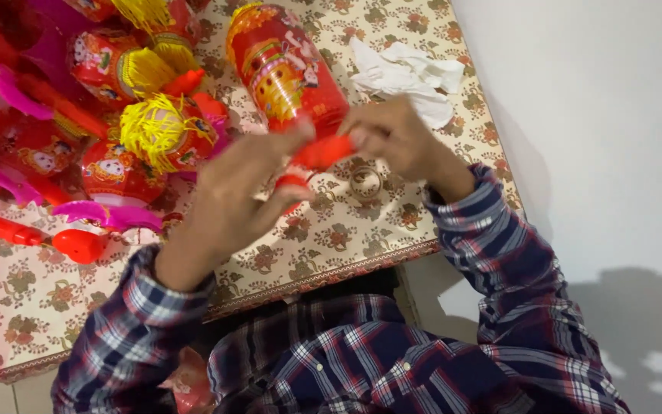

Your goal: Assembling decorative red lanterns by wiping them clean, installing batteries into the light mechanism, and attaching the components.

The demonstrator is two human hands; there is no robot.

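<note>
Red cylindrical paper lantern [289,69] hung above floral table [331,238], likely light, crushable; both hands [231,195] [396,134] pinched closed on its red plastic handle [322,152], best hold.

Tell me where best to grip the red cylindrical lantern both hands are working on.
Probably the red plastic end piece at the near end of the red lantern, approached from either side. The left hand and right hand already pinch there; it looks rigid, whereas the printed body looks thin and crushable.
</note>
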